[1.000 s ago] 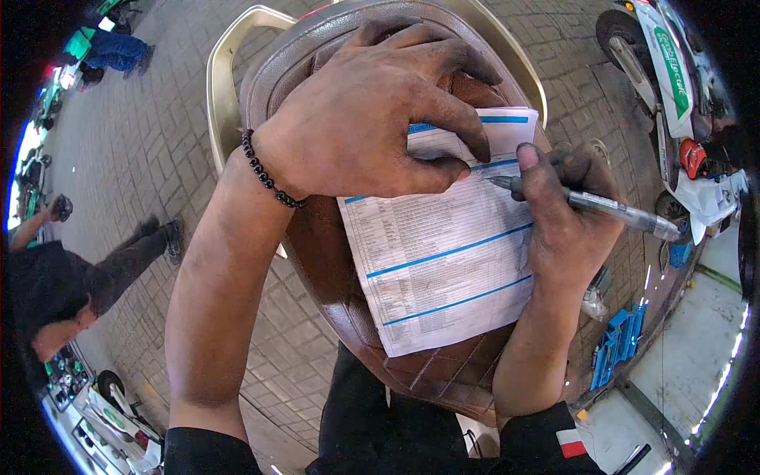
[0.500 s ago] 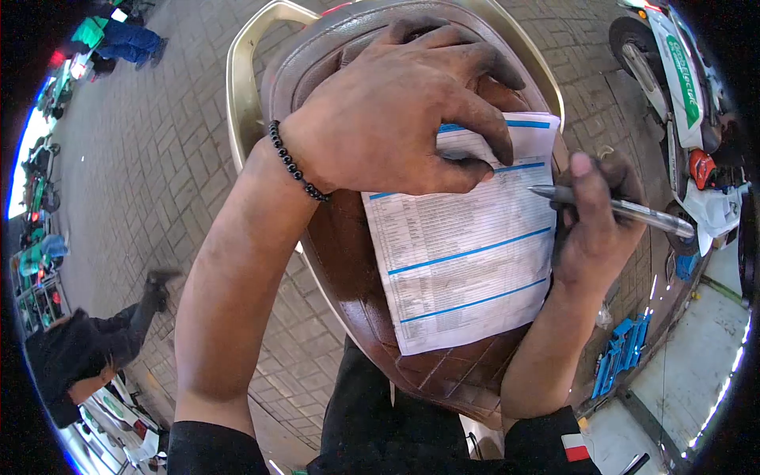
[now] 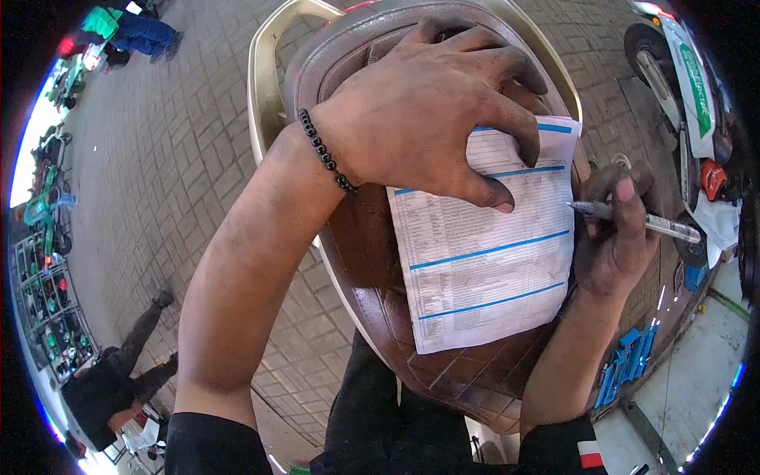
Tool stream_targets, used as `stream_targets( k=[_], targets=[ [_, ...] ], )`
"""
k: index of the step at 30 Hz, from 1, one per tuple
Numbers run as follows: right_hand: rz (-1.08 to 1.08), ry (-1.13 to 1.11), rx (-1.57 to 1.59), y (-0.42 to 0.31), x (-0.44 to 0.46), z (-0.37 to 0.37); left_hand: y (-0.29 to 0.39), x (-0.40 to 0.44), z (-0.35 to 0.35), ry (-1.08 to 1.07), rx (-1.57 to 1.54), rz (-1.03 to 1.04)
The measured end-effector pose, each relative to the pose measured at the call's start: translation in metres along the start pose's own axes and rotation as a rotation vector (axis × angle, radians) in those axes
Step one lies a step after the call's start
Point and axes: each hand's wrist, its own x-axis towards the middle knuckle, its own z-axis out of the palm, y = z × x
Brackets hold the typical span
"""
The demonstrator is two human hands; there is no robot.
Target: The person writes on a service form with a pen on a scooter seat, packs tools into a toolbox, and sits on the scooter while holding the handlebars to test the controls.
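A printed sheet point(image 3: 491, 245) with blue bands lies on a brown quilted seat point(image 3: 356, 261). My left hand point(image 3: 427, 119) rests over the sheet's upper left part and the seat, palm down, fingers spread and curved, a black bead bracelet at the wrist. To the right of the sheet, my right hand point(image 3: 621, 229) grips a clear pen point(image 3: 669, 228) between thumb and fingers. The pen's tip is over the sheet's right edge, pointing left; whether it touches the paper I cannot tell. Both hands have dark smudges.
A pale metal rail point(image 3: 265, 79) curves round the seat. White and green motorbikes point(image 3: 693, 103) stand at the right, near blue plastic parts point(image 3: 625, 368). A person in dark clothes point(image 3: 107, 396) is at the lower left, another person point(image 3: 138, 32) at the upper left, on brick paving point(image 3: 198, 119).
In the view, the seat, sheet and both hands have shifted right. My right hand and pen have moved away from my left thumb toward the sheet's right edge. The lower-left person has moved downward.
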Motion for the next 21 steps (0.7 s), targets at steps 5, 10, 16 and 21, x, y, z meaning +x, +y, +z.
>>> stream_targets(
  k=[5,10,16,21],
  targets=[
    [-0.043,-0.121,0.076,0.007,-0.001,-0.007,0.007,-0.011,0.013,0.138,0.104,-0.098],
    [-0.111,-0.175,-0.009,0.004,-0.008,-0.001,0.008,-0.011,0.012,0.107,0.114,-0.117],
    [-0.361,-0.258,-0.216,0.01,-0.013,0.003,0.011,0.004,-0.02,-0.157,-0.112,-0.162],
    [-0.213,-0.115,-0.255,0.0,-0.016,0.011,0.005,-0.006,0.006,0.054,-0.003,-0.093]
  ],
)
